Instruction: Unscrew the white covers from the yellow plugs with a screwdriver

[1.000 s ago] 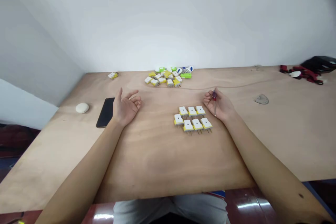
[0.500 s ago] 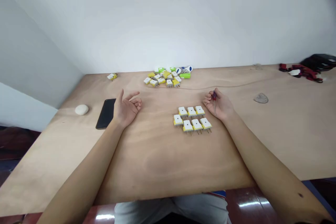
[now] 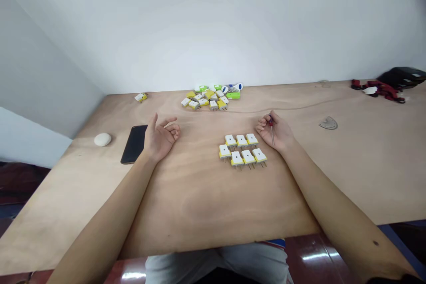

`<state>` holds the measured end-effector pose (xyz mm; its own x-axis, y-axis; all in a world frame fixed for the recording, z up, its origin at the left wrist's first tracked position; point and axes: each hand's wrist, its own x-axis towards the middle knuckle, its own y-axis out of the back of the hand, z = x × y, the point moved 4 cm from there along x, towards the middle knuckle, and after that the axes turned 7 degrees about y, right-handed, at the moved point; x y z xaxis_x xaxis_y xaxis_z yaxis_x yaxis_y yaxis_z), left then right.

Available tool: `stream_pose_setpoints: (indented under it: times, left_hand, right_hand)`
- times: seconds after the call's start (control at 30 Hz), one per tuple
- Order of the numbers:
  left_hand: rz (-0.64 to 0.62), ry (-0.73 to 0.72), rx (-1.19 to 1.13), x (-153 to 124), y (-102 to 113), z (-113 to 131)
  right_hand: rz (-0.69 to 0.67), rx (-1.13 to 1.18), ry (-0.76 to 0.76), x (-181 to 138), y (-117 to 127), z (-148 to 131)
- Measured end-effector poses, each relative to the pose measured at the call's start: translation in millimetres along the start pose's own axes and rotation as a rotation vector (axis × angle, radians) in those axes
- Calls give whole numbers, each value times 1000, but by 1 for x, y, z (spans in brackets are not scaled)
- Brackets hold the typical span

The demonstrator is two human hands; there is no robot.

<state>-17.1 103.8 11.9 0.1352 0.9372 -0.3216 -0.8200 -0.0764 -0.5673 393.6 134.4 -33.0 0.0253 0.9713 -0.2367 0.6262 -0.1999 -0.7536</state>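
My left hand (image 3: 162,136) rests palm up on the table with its fingers apart and nothing in it. Its wrist side lies over the edge of a black phone (image 3: 133,145). On the right, my right hand (image 3: 274,131) also lies palm up, its fingers curled round a small screwdriver (image 3: 271,128) with a dark red and blue handle; the thin shaft points toward me. Just left of that hand stand several white and yellow two-pin plugs (image 3: 248,157) in two rows, prongs facing me.
Against the wall lies a pile of yellow, white and green plugs (image 3: 203,102). One more plug (image 3: 140,97) lies far left, above a white rounded object (image 3: 103,139). To the right are a flat, clear curved piece (image 3: 328,123), red straps (image 3: 382,90) and a black object (image 3: 402,78).
Both hands keep their pose, and the screwdriver stays in my right hand. The view has shifted very slightly; the plugs stay in their places on the table.
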Motion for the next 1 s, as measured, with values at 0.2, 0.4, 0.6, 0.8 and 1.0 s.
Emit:
stream_pose_setpoints:
  times: [0.2,0.4,0.6,0.8,1.0]
  left_hand:
    - [-7,-3,0,1,1,2]
    - [-58,-213,372,-4,-10,-3]
    - [-350,-381,904,-39,-58,-47]
    - [-608,-591,1489,-53,-76,-73]
    - [-594,-546,1326,-48,-63,-67]
  right_hand:
    - [-2,6,-4,0,0,0]
    - [1,11,-3,1,1,0]
    - [-10,11,-6,2,1,0]
    - [13,23,-5,0,-3,1]
    - [-11,4,24,-6,-11,0]
